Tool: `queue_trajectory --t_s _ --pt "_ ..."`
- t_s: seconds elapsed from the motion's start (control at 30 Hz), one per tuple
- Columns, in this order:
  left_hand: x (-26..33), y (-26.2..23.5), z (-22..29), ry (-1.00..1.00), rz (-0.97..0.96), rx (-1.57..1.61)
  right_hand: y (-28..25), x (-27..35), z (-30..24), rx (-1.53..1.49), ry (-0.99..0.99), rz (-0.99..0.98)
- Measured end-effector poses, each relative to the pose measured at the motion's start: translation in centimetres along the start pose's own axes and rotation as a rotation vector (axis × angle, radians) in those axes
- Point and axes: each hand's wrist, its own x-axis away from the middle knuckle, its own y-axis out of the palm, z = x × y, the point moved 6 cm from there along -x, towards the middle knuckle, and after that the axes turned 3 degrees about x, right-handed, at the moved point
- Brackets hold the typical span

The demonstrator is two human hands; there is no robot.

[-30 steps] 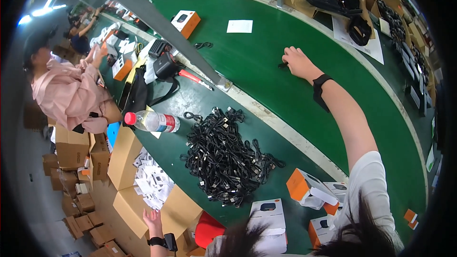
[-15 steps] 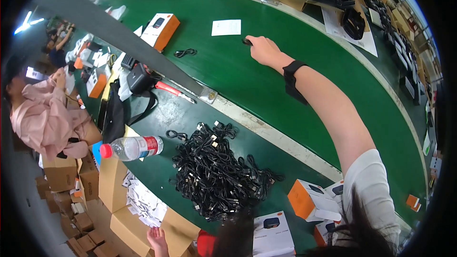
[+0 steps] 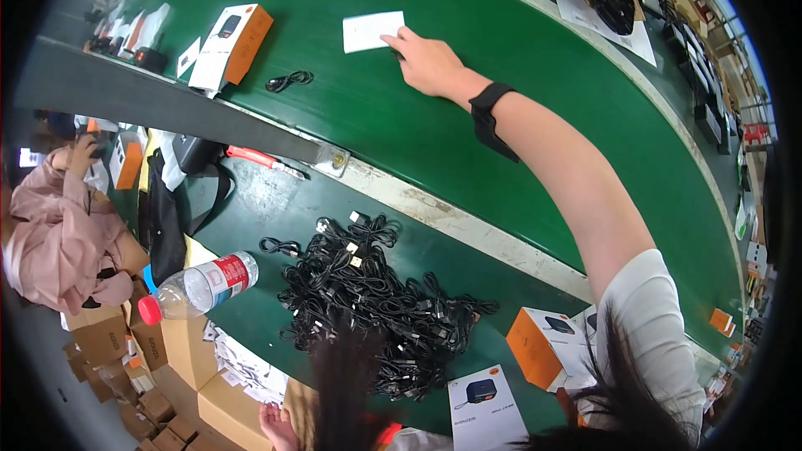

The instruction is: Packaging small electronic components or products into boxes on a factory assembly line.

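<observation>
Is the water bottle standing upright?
No, the bottle lies on its side beside the cable pile.

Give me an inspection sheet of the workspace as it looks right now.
Surface: green belt, with a green bench on its near side.
Job's things: white card on the belt; right hand rests at its right edge, something small and dark under the fingers, unclear.
Clutter: boxed item and coiled cable on the belt; bottle lying on the bench; orange boxes near the person.
Hands: right hand flat and open on the belt; left hand at the lower edge, grip cannot be told.
Cables: black cable pile on the bench.
Surroundings: a co-worker in pink at left; cartons beside the bench.
</observation>
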Motion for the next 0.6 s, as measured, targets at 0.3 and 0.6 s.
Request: queue_trajectory --t_s 0.3,0.6 --pt "-1.1 -3.1 -2.4 -0.074 -0.007 -0.011 -0.5 1.1 2.2 0.043 0.196 0.014" --pt "0.9 0.2 -1.2 0.024 -0.011 0.088 -1.5 2.4 2.6 -0.097 0.075 0.223"
